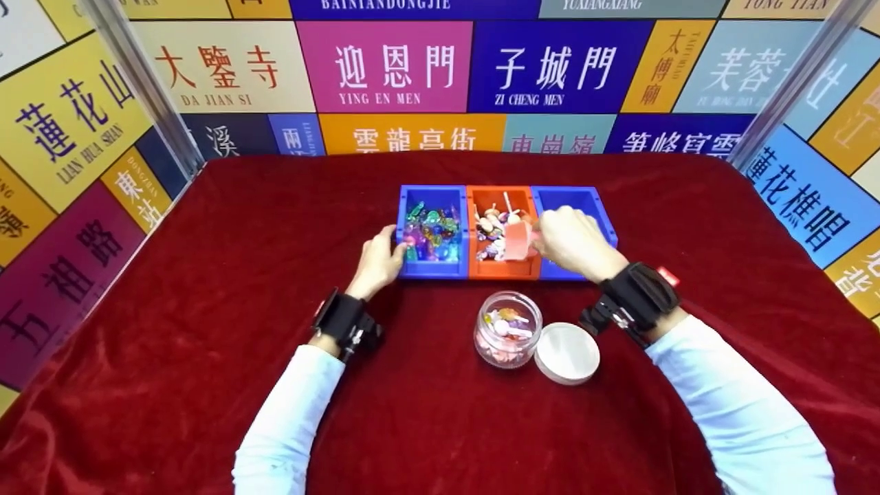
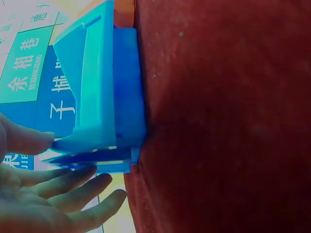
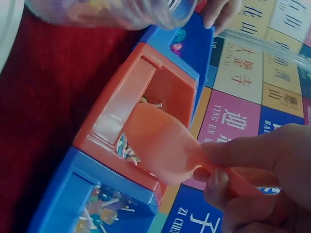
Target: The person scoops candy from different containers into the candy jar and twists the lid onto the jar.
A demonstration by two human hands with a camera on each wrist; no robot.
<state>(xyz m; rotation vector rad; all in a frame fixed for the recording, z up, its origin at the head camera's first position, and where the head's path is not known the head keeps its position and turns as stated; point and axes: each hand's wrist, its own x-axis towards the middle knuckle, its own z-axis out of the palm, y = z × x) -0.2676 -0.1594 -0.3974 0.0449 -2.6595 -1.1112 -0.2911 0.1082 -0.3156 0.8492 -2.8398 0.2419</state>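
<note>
Nearest the camera, at seven o'clock, a pale sleeve leads to the left hand, its fingers fairly straight against the outer end of the left blue bin, which holds clear coloured pieces. Next come the orange bin of small pieces, a clear jar at its six o'clock, and, over the orange bin, the pink scoop, grasped from three o'clock by the right hand's fingers. A white lid lies just beside the jar at four o'clock.
</note>
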